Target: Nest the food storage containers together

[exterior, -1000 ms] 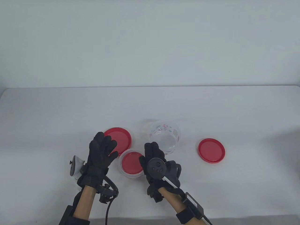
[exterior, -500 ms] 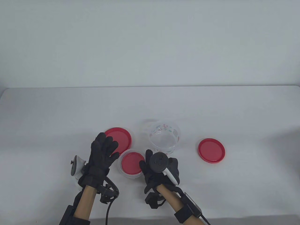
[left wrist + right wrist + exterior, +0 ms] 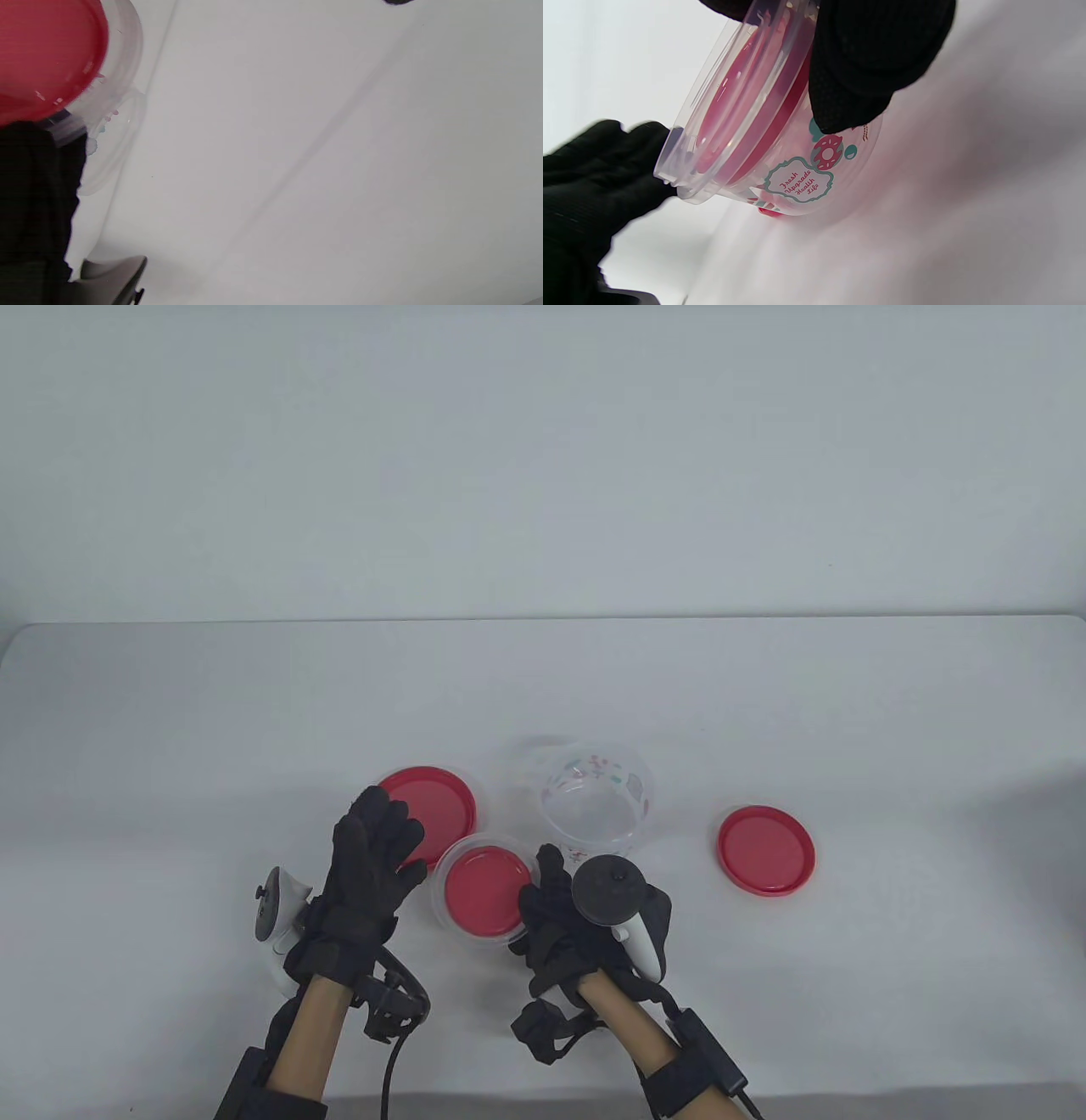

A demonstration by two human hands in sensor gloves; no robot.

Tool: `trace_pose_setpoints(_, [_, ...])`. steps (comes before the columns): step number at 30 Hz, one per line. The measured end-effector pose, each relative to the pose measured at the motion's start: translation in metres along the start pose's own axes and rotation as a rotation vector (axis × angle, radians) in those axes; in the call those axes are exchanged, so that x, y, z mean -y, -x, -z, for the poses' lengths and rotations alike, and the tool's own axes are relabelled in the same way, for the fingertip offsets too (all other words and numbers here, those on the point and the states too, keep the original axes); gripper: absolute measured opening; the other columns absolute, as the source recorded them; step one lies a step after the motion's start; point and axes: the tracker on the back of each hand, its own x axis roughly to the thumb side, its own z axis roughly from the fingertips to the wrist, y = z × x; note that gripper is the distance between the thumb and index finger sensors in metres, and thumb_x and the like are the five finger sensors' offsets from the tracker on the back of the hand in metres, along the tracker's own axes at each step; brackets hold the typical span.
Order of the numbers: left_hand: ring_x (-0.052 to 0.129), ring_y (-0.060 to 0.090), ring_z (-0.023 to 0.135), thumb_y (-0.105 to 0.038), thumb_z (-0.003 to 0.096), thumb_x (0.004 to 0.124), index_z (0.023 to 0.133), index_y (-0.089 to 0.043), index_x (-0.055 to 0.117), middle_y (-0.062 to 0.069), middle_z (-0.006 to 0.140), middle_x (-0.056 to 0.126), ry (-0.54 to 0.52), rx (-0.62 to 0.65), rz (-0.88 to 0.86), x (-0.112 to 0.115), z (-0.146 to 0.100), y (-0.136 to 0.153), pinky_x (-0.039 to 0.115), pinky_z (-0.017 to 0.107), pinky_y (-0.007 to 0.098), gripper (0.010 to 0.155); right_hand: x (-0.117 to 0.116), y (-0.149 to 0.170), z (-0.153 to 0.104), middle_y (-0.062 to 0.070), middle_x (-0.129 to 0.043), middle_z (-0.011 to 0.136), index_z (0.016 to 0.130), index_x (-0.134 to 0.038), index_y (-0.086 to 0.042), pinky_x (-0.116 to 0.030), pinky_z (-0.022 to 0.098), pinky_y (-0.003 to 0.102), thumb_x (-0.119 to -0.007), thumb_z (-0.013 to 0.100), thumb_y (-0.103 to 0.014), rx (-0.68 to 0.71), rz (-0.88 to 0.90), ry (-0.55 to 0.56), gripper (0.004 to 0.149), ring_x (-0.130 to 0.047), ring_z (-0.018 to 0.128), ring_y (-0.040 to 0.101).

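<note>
A small clear container (image 3: 484,891) with a red lid seated in it is tilted off the table, printed wall down (image 3: 797,182). My right hand (image 3: 551,903) grips its right side, with fingers (image 3: 865,63) curled over the rim and wall. My left hand (image 3: 373,853) is at its left with straight fingers, and its fingertips (image 3: 606,173) touch the rim. A larger clear printed container (image 3: 598,806) stands open just behind. Red lids lie flat at the left (image 3: 433,802) and at the right (image 3: 766,849).
Another clear container (image 3: 533,755) shows faintly behind the large one's left side. The white table (image 3: 170,729) ends at a pale wall at the back. In the left wrist view the red-lidded container (image 3: 51,55) fills the top left corner above my glove.
My right hand has rolled at the wrist and shifted slightly right, tipping and lifting the small container. The left hand has barely moved. The lids and the large container are unchanged.
</note>
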Motion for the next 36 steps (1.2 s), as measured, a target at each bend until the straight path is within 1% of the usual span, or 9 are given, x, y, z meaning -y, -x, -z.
trace_pose_setpoints(6, [0.003,0.048,0.113,-0.065,0.0661,0.036,0.122,-0.027,-0.003,0.015,0.125,-0.004,0.023,-0.071,-0.019,0.001,0.002,0.012,0.011,0.076,0.066,0.078,0.021,-0.014,-0.014,0.032,-0.041,0.106,0.109,-0.023,0.003,-0.082,0.030,0.031,-0.056,0.063,-0.024,0.110,0.122,0.033,0.063,-0.090,0.049,0.032])
trace_pose_setpoints(13, [0.009,0.050,0.114,-0.065,0.0663,0.035,0.120,-0.024,-0.006,0.017,0.126,-0.001,0.142,-0.163,-0.135,0.012,0.004,0.033,0.017,0.077,0.067,0.079,0.037,-0.026,-0.022,0.031,-0.042,0.107,0.110,-0.023,0.000,-0.082,0.030,0.031,-0.056,0.063,-0.025,0.246,0.256,0.011,0.062,-0.090,0.050,0.032])
trace_pose_setpoints(18, [0.009,0.049,0.115,-0.069,0.0645,0.036,0.121,-0.027,-0.005,0.016,0.127,0.000,0.242,-0.158,-0.240,0.023,0.005,0.042,0.019,0.076,0.070,0.081,0.034,-0.027,-0.022,0.032,-0.042,0.107,0.111,-0.023,-0.001,-0.082,0.030,0.031,-0.056,0.064,-0.025,0.266,0.295,-0.050,0.062,-0.090,0.050,0.033])
trace_pose_setpoints(20, [0.002,0.050,0.114,-0.071,0.0640,0.037,0.122,-0.031,-0.003,0.013,0.128,-0.001,0.274,-0.164,-0.273,0.029,0.004,0.045,0.019,0.074,0.071,0.081,0.031,-0.028,-0.022,0.032,-0.040,0.107,0.111,-0.023,-0.002,-0.082,0.031,0.032,-0.055,0.064,-0.025,0.274,0.311,-0.093,0.062,-0.090,0.050,0.033])
trace_pose_setpoints(23, [0.005,0.053,0.114,-0.070,0.0653,0.042,0.123,-0.038,0.004,0.009,0.130,0.001,0.272,-0.173,-0.389,0.031,0.004,0.050,0.029,0.074,0.072,0.076,0.026,-0.024,-0.021,0.033,-0.040,0.107,0.111,-0.023,-0.002,-0.083,0.031,0.031,-0.055,0.064,-0.024,0.260,0.335,-0.109,0.062,-0.090,0.051,0.033])
trace_pose_setpoints(26, [0.009,0.053,0.114,-0.068,0.0664,0.044,0.122,-0.042,0.003,0.006,0.130,0.001,0.287,-0.193,-0.421,0.034,0.003,0.053,0.031,0.074,0.073,0.074,0.025,-0.021,-0.020,0.032,-0.040,0.107,0.111,-0.023,-0.002,-0.083,0.030,0.031,-0.054,0.064,-0.024,0.252,0.372,-0.112,0.061,-0.090,0.050,0.033])
trace_pose_setpoints(29, [0.017,0.053,0.115,-0.066,0.0679,0.042,0.121,-0.042,0.002,0.007,0.130,0.003,0.284,-0.203,-0.365,0.034,0.003,0.052,0.040,0.075,0.071,0.071,0.026,-0.020,-0.019,0.033,-0.039,0.107,0.111,-0.023,-0.001,-0.083,0.030,0.031,-0.054,0.064,-0.024,0.247,0.394,-0.136,0.061,-0.090,0.050,0.033])
trace_pose_setpoints(32, [0.015,0.052,0.115,-0.065,0.0682,0.041,0.121,-0.039,0.000,0.007,0.130,0.003,0.288,-0.197,-0.398,0.033,0.003,0.054,0.038,0.076,0.070,0.072,0.026,-0.020,-0.018,0.032,-0.039,0.107,0.112,-0.023,-0.002,-0.082,0.032,0.033,-0.055,0.064,-0.025,0.249,0.393,-0.145,0.062,-0.089,0.053,0.034])
trace_pose_setpoints(36, [0.016,0.052,0.115,-0.064,0.0685,0.040,0.121,-0.033,-0.002,0.011,0.129,0.004,0.312,-0.180,-0.439,0.034,0.004,0.052,0.038,0.076,0.069,0.074,0.037,-0.023,-0.022,0.028,-0.043,0.110,0.113,-0.026,-0.003,-0.081,0.036,0.037,-0.055,0.065,-0.038,0.274,0.315,-0.079,0.066,-0.087,0.060,0.036])
